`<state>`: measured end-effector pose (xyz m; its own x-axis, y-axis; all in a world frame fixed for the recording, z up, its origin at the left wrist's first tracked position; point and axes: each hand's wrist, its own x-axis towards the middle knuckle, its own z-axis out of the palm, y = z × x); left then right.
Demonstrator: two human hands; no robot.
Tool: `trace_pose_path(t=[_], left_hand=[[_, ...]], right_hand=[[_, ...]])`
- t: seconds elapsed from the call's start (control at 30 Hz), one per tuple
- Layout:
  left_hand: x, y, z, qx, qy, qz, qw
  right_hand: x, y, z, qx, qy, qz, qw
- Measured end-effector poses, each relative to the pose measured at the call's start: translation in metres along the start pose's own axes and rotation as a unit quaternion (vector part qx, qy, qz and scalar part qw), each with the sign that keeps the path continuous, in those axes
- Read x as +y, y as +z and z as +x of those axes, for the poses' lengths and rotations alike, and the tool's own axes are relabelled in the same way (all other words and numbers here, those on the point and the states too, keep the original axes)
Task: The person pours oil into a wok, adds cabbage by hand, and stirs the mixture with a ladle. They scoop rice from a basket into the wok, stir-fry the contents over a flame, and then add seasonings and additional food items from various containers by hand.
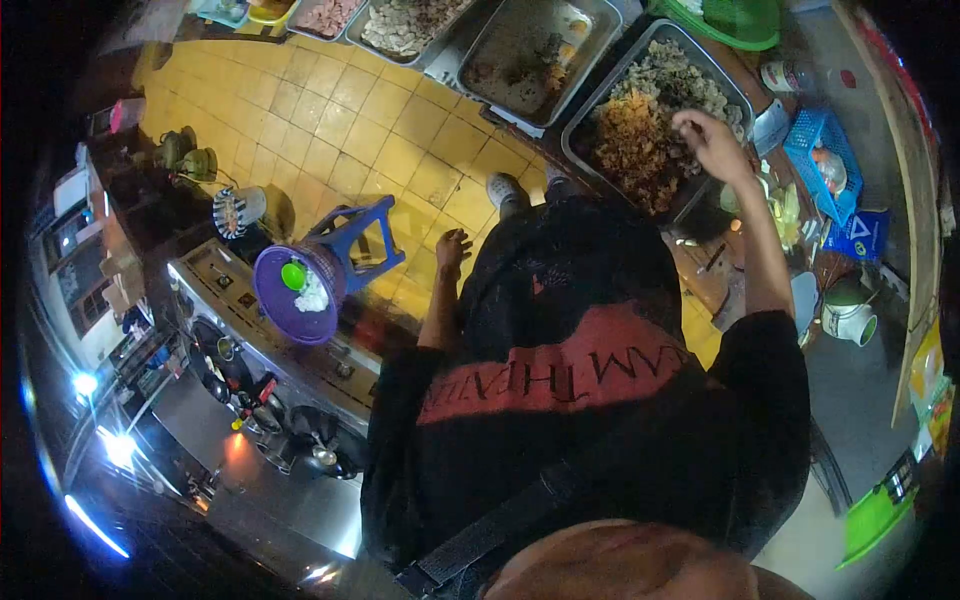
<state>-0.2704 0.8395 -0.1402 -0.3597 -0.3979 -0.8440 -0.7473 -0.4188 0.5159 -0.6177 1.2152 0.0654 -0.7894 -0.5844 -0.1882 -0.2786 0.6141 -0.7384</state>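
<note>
My right hand (712, 148) is over the right side of a deep metal tray (578, 140), its fingers bent and apart, with nothing visible in them. In the tray lie an orange-brown shredded food (625, 135) and a pale, grey chopped food (678, 68); darker pieces are near my fingers. My left hand (453, 250) hangs beside my body above the tiled floor, loosely curled with its fingers apart and no object showing in it.
Further metal trays (470, 80) stand at the top. A blue basket (843, 190) and a white bucket (850, 322) are at the right. On the left are a blue stool (375, 255), a purple basin (268, 300) with a green cup (293, 276), and a motorbike (265, 415).
</note>
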Motion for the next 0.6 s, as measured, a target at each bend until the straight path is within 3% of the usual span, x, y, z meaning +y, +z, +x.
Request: trace_pose_path(t=[0.07,0.13,0.2,0.27,0.33,0.37,0.43,0.5,0.57,0.6], left_hand=[[0.003,0.001,-0.001,0.0,-0.006,0.003,1.0],[-0.006,-0.002,0.007,0.004,-0.009,-0.005,1.0],[-0.012,-0.006,0.014,-0.013,-0.005,-0.013,1.0],[-0.011,-0.005,0.007,-0.003,-0.017,0.003,1.0],[-0.015,-0.01,0.009,-0.007,-0.023,-0.002,1.0],[-0.018,-0.011,0.009,-0.004,-0.023,-0.014,1.0],[-0.021,-0.011,0.007,-0.001,-0.024,-0.028,0.999],[-0.023,-0.011,0.0,-0.003,-0.016,-0.031,0.999],[-0.031,-0.012,-0.002,0.001,-0.016,-0.027,1.0],[-0.035,-0.012,0.0,0.004,-0.016,-0.019,1.0]], right_hand=[[-0.024,-0.011,0.015,-0.015,0.003,-0.012,1.0],[-0.032,-0.014,0.032,-0.06,0.086,0.126,0.986],[-0.042,-0.011,0.044,-0.071,0.058,0.136,0.986],[-0.071,0.002,0.055,-0.002,-0.011,0.343,0.939],[-0.077,0.003,0.058,0.034,-0.025,0.377,0.925],[-0.065,-0.003,0.057,0.013,-0.049,0.224,0.973],[-0.037,-0.015,0.052,-0.069,-0.049,-0.09,0.992],[-0.014,-0.008,0.036,-0.236,0.058,-0.305,0.921],[0.025,0.024,0.012,-0.205,0.144,-0.424,0.87],[0.066,0.043,-0.001,-0.206,0.144,-0.425,0.87]])
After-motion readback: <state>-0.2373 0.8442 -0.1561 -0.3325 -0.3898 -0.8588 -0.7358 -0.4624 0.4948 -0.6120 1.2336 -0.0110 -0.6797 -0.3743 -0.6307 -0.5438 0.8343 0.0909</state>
